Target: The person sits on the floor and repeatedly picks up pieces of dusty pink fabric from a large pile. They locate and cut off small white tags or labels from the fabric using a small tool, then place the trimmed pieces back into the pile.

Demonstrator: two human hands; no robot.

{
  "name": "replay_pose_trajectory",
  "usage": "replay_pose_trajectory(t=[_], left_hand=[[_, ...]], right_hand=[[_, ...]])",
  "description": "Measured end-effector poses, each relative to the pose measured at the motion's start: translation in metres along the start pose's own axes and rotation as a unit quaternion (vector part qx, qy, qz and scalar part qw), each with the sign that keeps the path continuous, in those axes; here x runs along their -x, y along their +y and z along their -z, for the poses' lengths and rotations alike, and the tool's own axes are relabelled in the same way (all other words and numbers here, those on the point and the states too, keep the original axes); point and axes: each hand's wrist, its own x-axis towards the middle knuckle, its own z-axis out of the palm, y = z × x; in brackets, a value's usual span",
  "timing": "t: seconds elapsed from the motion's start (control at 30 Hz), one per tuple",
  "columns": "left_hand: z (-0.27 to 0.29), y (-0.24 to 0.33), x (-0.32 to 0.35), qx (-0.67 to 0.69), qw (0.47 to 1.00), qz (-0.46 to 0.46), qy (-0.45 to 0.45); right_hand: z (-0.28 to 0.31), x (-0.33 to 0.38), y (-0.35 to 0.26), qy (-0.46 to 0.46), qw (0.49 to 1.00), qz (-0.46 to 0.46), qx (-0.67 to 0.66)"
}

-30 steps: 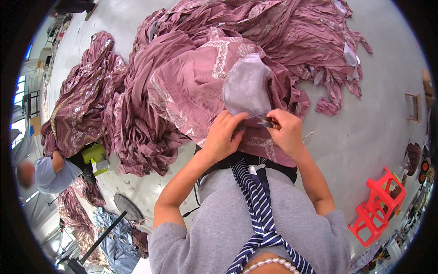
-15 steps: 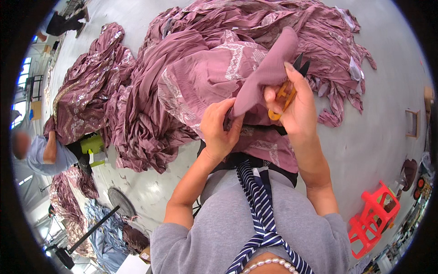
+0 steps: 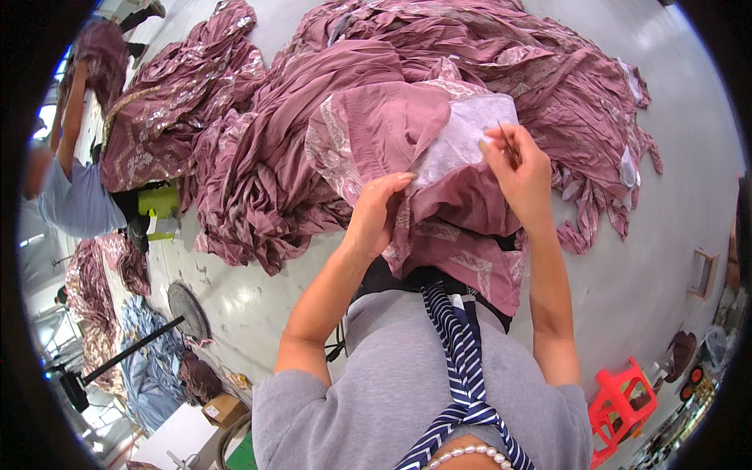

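A mauve cloth [image 3: 392, 129] with a pale patterned border spreads over my lap and onto the heap in front. My left hand [image 3: 376, 211] pinches its near edge between thumb and fingers. A pale lilac cloth face [image 3: 462, 137] now lies turned up between my hands. My right hand [image 3: 523, 176] is closed around thread snips [image 3: 509, 145], seen nearly edge-on as a thin dark blade; their orange-yellow handle is hidden in the palm. The right thumb and fingertips are at the pale cloth's right edge; whether they also grip it, I cannot tell.
A large heap of mauve cloth [image 3: 258, 149] covers the floor ahead. At the left, another person [image 3: 78, 188] handles similar cloth beside a green stool [image 3: 160, 205]. A red plastic stool [image 3: 623, 411] stands at right, a black pole stand [image 3: 133, 352] at lower left.
The cloth held up between my hands has come down and opened out, showing its pale face. My right hand has turned, hiding the snips' handle. The other person has raised an arm with cloth.
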Motion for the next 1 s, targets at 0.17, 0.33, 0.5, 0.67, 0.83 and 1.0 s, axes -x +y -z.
replay_pose_trajectory(t=[0.17,0.33,0.5,0.67,0.83,1.0], left_hand=[[0.012,0.003,-0.003,0.002,0.998,0.012,-0.060],[0.011,0.004,-0.001,-0.145,0.979,-0.055,-0.131],[0.005,-0.004,-0.001,-0.030,0.997,-0.046,-0.045],[0.007,-0.002,-0.005,-0.005,0.997,-0.026,-0.068],[0.009,-0.003,-0.007,-0.010,0.998,-0.036,-0.056],[0.008,-0.002,-0.007,-0.028,0.994,-0.038,-0.095]], right_hand=[[-0.005,0.018,-0.046,-0.133,0.985,0.089,0.062],[-0.021,0.017,-0.039,-0.150,0.974,0.132,0.108],[-0.010,0.013,-0.036,-0.170,0.971,-0.065,-0.153],[-0.007,0.011,-0.027,-0.120,0.985,-0.017,-0.120],[0.015,0.020,-0.037,-0.130,0.989,0.070,0.018],[0.017,0.019,-0.023,-0.197,0.979,0.052,0.009]])
